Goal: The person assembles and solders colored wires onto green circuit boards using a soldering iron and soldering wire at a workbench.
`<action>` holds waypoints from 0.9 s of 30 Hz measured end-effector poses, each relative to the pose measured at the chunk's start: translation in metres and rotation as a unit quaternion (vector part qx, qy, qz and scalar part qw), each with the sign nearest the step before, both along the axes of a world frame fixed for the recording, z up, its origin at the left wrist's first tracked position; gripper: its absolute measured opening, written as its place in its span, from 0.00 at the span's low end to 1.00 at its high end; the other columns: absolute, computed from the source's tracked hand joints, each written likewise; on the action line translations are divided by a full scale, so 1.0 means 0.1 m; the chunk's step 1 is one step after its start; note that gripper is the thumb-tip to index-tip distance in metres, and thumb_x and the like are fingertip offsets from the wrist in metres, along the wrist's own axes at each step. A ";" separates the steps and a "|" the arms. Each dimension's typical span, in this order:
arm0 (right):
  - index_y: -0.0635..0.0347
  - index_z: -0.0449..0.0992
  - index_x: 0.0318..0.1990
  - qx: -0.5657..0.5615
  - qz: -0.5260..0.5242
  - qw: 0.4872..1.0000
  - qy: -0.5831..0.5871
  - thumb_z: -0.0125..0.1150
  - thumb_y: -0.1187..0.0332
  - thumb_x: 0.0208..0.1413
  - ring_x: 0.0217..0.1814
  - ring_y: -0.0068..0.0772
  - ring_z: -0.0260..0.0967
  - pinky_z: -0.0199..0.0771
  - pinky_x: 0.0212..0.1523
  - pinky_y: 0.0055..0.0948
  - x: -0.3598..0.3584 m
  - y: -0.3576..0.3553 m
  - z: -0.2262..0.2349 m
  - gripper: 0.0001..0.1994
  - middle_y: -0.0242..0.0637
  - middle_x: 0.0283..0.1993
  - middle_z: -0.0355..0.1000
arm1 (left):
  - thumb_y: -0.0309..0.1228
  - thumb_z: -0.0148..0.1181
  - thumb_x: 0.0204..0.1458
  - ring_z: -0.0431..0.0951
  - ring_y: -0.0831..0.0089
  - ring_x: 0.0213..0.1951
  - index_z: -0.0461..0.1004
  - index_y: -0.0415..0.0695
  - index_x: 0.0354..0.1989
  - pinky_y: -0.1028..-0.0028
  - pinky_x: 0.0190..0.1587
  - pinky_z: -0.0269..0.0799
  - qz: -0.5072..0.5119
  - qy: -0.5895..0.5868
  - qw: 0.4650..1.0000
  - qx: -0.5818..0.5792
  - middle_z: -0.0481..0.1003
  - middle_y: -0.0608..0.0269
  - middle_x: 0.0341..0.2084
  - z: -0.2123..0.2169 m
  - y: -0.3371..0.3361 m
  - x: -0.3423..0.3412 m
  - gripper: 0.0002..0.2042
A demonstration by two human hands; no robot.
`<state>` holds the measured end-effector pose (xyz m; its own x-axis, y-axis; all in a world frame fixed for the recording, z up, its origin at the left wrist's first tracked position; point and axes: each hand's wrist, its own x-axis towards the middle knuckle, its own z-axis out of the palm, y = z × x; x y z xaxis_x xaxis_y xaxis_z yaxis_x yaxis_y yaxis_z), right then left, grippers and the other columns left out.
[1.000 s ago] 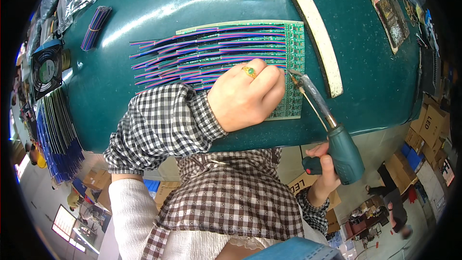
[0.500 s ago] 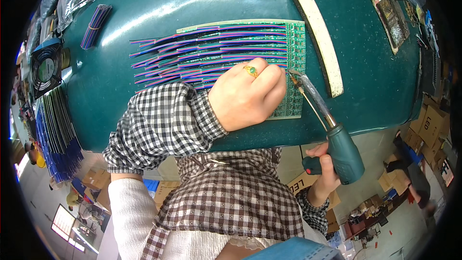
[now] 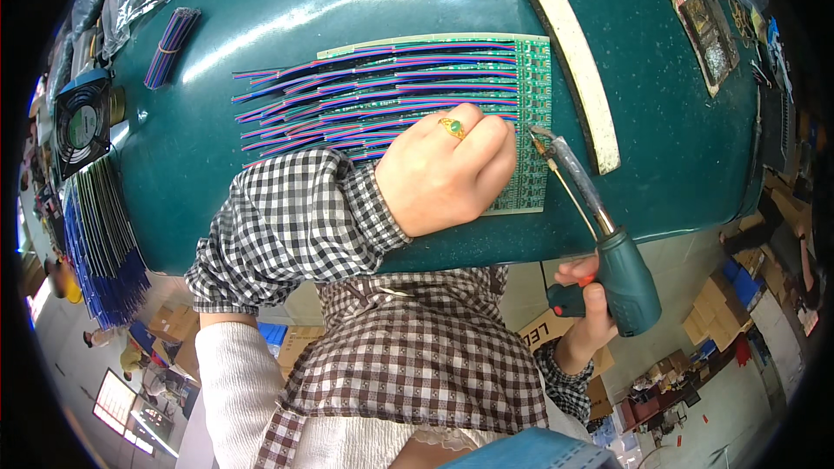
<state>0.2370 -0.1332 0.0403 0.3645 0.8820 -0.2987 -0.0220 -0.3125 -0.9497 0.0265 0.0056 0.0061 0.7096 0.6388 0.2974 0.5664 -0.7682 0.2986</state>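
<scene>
My left hand (image 3: 452, 169), a green-stoned ring on one finger, rests closed over a green circuit board panel (image 3: 534, 78). Its fingertips are hidden, so what they pinch does not show. Rows of multicoloured ribbon wires (image 3: 373, 84) lie across the panel, their right ends at the small boards and some passing under this hand. My right hand (image 3: 592, 300) grips a dark green soldering gun (image 3: 630, 282) by its handle. The gun's hot tip and its thin solder feed tube (image 3: 573, 197) point at the panel, just right of my left knuckles.
A long pale bar (image 3: 573, 69) lies right of the panel on the green tabletop (image 3: 347, 0). Farther right sits a stained solder-marked block (image 3: 705, 39). At left are a tied wire bundle (image 3: 172, 48), a fan (image 3: 84, 122) and blue wires (image 3: 102, 243) hanging over the edge.
The soldering gun has shifted slightly right and down, its tip drawing away from the wire ends beside my left hand. My left hand stays in place.
</scene>
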 end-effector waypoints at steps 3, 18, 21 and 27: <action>0.73 0.71 0.35 0.000 0.027 1.000 0.010 0.58 0.63 0.53 0.29 0.36 0.71 0.77 0.31 0.33 0.04 -0.04 -0.02 0.16 0.45 0.29 0.70 | 0.24 0.59 0.36 0.72 0.70 0.30 0.75 0.33 0.39 0.75 0.31 0.73 0.001 0.001 1.000 0.000 0.68 0.60 0.30 0.01 0.00 0.00 0.17; 0.74 0.70 0.34 -0.012 0.026 0.999 0.027 0.58 0.67 0.52 0.29 0.37 0.70 0.77 0.33 0.35 0.02 -0.05 -0.04 0.14 0.45 0.28 0.69 | 0.23 0.59 0.37 0.73 0.70 0.31 0.75 0.32 0.38 0.75 0.31 0.74 0.003 0.004 1.000 0.000 0.68 0.60 0.30 -0.01 -0.01 0.01 0.16; 0.75 0.70 0.37 -0.006 0.015 1.000 0.025 0.58 0.66 0.52 0.29 0.37 0.70 0.77 0.33 0.35 0.00 -0.04 -0.03 0.15 0.44 0.28 0.69 | 0.23 0.59 0.37 0.72 0.70 0.31 0.75 0.32 0.38 0.75 0.31 0.73 0.002 0.002 1.000 -0.002 0.68 0.60 0.30 -0.01 -0.01 0.01 0.16; 0.75 0.69 0.42 0.014 0.022 0.999 0.045 0.60 0.68 0.52 0.30 0.37 0.71 0.77 0.34 0.35 0.06 -0.07 -0.02 0.16 0.45 0.30 0.70 | 0.23 0.59 0.37 0.72 0.70 0.31 0.75 0.32 0.38 0.75 0.31 0.73 0.003 0.001 1.000 0.002 0.68 0.60 0.29 0.00 0.00 0.01 0.16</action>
